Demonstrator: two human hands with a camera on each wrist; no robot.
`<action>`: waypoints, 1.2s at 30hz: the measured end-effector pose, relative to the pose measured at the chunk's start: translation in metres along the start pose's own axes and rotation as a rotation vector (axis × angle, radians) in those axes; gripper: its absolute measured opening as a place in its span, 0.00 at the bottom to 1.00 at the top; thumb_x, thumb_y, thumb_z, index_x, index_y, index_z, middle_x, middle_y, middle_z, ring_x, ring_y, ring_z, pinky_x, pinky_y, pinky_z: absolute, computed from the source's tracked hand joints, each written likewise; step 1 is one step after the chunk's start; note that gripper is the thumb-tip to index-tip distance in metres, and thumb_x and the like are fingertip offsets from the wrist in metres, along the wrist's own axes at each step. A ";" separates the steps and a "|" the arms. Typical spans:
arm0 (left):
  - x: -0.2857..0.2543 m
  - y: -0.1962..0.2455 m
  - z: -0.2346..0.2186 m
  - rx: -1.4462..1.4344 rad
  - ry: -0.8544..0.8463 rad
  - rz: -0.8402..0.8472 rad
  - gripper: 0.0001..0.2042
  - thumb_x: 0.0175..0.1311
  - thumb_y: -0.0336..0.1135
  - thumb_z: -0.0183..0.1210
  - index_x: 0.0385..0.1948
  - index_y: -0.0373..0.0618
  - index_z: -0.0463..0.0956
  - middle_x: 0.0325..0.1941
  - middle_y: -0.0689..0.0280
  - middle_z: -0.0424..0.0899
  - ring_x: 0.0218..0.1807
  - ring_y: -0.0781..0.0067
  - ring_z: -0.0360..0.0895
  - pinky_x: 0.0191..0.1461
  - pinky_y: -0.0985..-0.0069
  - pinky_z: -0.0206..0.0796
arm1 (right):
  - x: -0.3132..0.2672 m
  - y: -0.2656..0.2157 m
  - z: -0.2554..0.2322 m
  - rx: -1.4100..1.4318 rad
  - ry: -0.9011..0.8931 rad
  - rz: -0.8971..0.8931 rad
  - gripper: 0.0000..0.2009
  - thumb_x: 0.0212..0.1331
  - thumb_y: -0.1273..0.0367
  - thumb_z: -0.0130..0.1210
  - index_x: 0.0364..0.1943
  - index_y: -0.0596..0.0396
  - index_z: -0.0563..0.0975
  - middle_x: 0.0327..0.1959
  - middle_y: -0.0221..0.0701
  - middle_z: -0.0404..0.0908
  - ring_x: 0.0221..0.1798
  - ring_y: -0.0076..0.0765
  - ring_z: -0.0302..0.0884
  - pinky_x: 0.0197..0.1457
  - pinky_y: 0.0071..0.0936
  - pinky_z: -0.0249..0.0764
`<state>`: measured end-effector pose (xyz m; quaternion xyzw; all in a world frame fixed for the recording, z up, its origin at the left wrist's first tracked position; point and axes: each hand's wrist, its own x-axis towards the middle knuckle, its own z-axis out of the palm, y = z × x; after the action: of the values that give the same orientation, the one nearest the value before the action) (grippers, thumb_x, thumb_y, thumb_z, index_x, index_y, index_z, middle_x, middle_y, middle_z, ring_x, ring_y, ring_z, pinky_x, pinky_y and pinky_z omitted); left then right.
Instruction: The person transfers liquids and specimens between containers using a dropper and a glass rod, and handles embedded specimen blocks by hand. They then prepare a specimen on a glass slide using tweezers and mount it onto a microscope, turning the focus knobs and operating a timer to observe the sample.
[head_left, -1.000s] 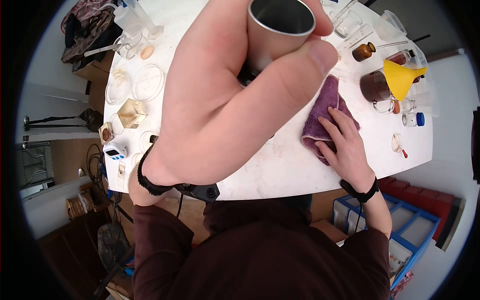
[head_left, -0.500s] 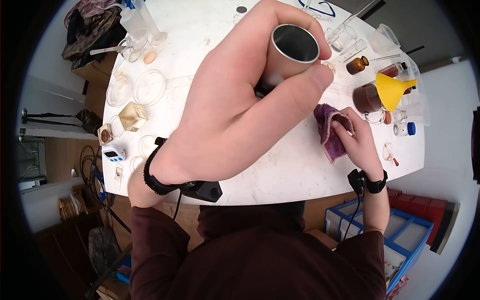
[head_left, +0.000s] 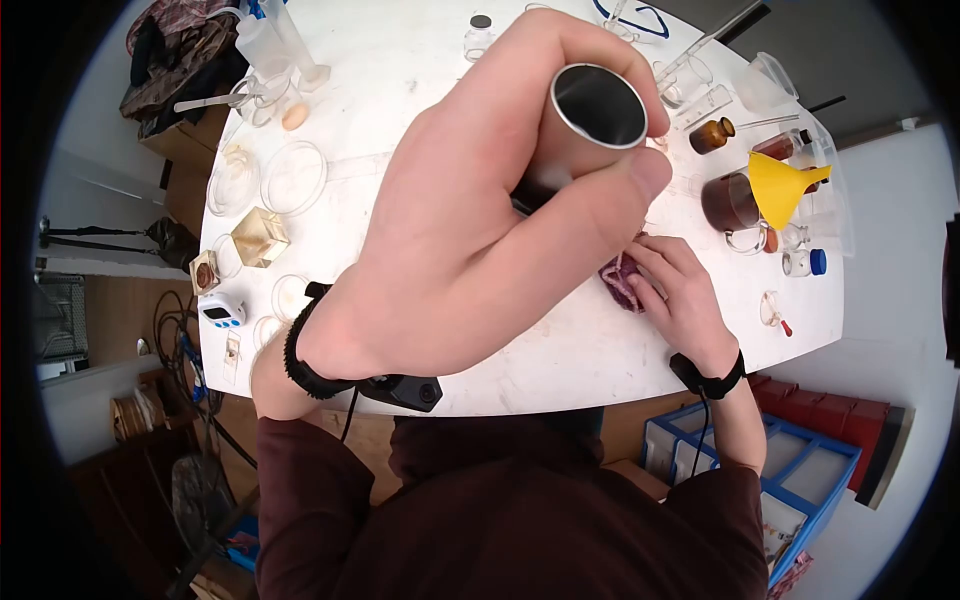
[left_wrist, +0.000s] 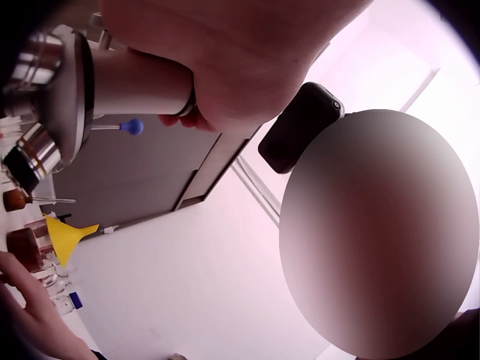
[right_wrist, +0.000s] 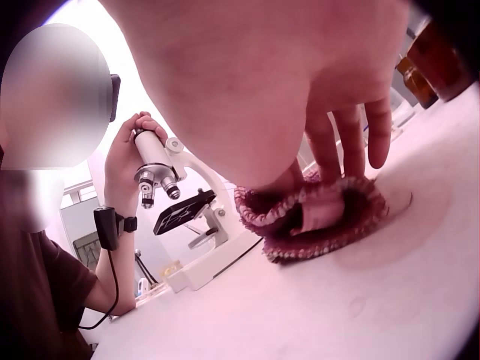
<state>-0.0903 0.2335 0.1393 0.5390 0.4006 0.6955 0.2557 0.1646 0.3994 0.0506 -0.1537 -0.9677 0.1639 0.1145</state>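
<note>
My left hand (head_left: 430,240) is wrapped around the upper tube (head_left: 570,170) of a white microscope (right_wrist: 217,262), seen upright on the table in the right wrist view. The tube's dark round opening faces up between thumb and fingers. In the left wrist view, silver objective lenses (left_wrist: 41,146) show below the tube. To the right, my right hand (head_left: 690,300) holds a bunched purple cloth (right_wrist: 322,244) on the tabletop, thumb and fingers around its folds. In the head view, the left hand hides most of the microscope and part of the cloth.
At the right stand a brown bottle (head_left: 712,136), a mug of dark liquid (head_left: 728,203) with a yellow funnel (head_left: 785,190), and a blue-capped jar (head_left: 800,262). Glass dishes (head_left: 294,178), a clear block (head_left: 260,238) and a white timer (head_left: 221,310) lie left.
My right hand has gone from lying on the spread cloth to lifting and folding it, then bunching it further left, nearer the microscope. The left hand keeps its grip on the tube.
</note>
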 end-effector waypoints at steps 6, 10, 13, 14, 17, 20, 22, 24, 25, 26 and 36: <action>0.001 -0.001 0.003 0.060 -0.010 -0.005 0.11 0.72 0.27 0.55 0.53 0.39 0.68 0.37 0.65 0.78 0.41 0.78 0.73 0.50 0.77 0.67 | 0.010 -0.020 0.006 -0.109 -0.029 -0.029 0.21 0.60 0.68 0.65 0.59 0.51 0.80 0.56 0.39 0.78 0.56 0.48 0.76 0.60 0.39 0.77; -0.002 0.006 0.009 0.161 0.080 -0.083 0.11 0.72 0.29 0.55 0.51 0.40 0.68 0.36 0.64 0.76 0.42 0.73 0.71 0.54 0.72 0.65 | 0.014 -0.012 0.010 -0.094 0.027 -0.058 0.18 0.57 0.71 0.64 0.53 0.52 0.80 0.47 0.36 0.79 0.49 0.43 0.77 0.53 0.38 0.78; -0.003 0.002 0.008 0.104 0.071 -0.047 0.09 0.73 0.27 0.54 0.51 0.41 0.68 0.40 0.65 0.76 0.41 0.77 0.72 0.51 0.77 0.66 | 0.005 -0.009 0.014 -0.147 0.005 -0.082 0.16 0.56 0.73 0.60 0.51 0.54 0.80 0.43 0.36 0.79 0.46 0.43 0.78 0.49 0.37 0.78; -0.003 0.000 0.009 0.113 0.089 -0.042 0.09 0.73 0.28 0.54 0.51 0.42 0.68 0.39 0.64 0.76 0.42 0.76 0.72 0.52 0.75 0.65 | -0.004 -0.011 0.015 -0.151 0.013 -0.105 0.15 0.56 0.73 0.59 0.49 0.54 0.79 0.41 0.35 0.78 0.45 0.43 0.78 0.48 0.37 0.78; -0.004 0.001 0.014 0.175 0.111 -0.051 0.11 0.74 0.33 0.54 0.51 0.43 0.66 0.35 0.67 0.67 0.41 0.73 0.64 0.60 0.65 0.61 | -0.034 -0.023 0.005 -0.074 -0.065 -0.142 0.15 0.56 0.74 0.57 0.50 0.54 0.78 0.38 0.35 0.77 0.43 0.41 0.78 0.45 0.36 0.77; -0.004 -0.002 0.011 0.150 0.096 -0.035 0.10 0.75 0.32 0.53 0.52 0.43 0.66 0.35 0.68 0.66 0.41 0.73 0.63 0.60 0.65 0.61 | -0.066 -0.022 -0.014 -0.063 -0.132 -0.133 0.17 0.55 0.76 0.59 0.52 0.55 0.77 0.40 0.35 0.79 0.43 0.41 0.78 0.45 0.36 0.77; -0.006 -0.002 0.011 0.173 0.110 -0.026 0.10 0.76 0.33 0.53 0.53 0.43 0.66 0.35 0.67 0.69 0.43 0.71 0.69 0.69 0.60 0.61 | -0.087 -0.027 -0.045 -0.001 0.038 -0.038 0.20 0.50 0.76 0.63 0.50 0.54 0.77 0.44 0.35 0.80 0.44 0.45 0.79 0.47 0.38 0.78; -0.006 -0.002 0.016 0.213 0.133 -0.017 0.10 0.77 0.33 0.52 0.54 0.43 0.66 0.36 0.67 0.71 0.46 0.70 0.72 0.74 0.56 0.58 | -0.111 -0.023 -0.086 -0.077 0.169 0.107 0.20 0.50 0.78 0.63 0.50 0.55 0.77 0.45 0.38 0.80 0.44 0.47 0.79 0.47 0.39 0.79; -0.007 -0.002 0.017 0.266 0.157 -0.009 0.10 0.77 0.33 0.51 0.55 0.43 0.66 0.37 0.66 0.73 0.48 0.68 0.75 0.79 0.52 0.55 | -0.124 -0.018 -0.105 -0.169 0.257 0.175 0.20 0.50 0.79 0.63 0.51 0.57 0.76 0.45 0.39 0.80 0.42 0.48 0.79 0.45 0.39 0.79; -0.007 -0.004 0.010 0.321 0.118 0.023 0.11 0.78 0.33 0.49 0.56 0.43 0.65 0.39 0.65 0.76 0.52 0.65 0.79 0.83 0.46 0.48 | -0.140 -0.006 -0.122 -0.278 0.335 0.264 0.20 0.52 0.81 0.62 0.52 0.58 0.75 0.43 0.41 0.80 0.41 0.51 0.80 0.44 0.40 0.78; -0.003 -0.017 -0.005 0.417 0.068 0.051 0.18 0.73 0.46 0.61 0.50 0.41 0.70 0.39 0.63 0.80 0.47 0.69 0.78 0.77 0.51 0.59 | -0.251 0.266 -0.216 -0.709 0.593 0.997 0.24 0.67 0.61 0.59 0.64 0.52 0.71 0.58 0.48 0.81 0.56 0.61 0.81 0.57 0.48 0.78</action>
<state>-0.0951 0.2392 0.1231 0.5663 0.5306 0.6215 0.1072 0.5250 0.6154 0.1131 -0.6480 -0.7041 -0.1790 0.2287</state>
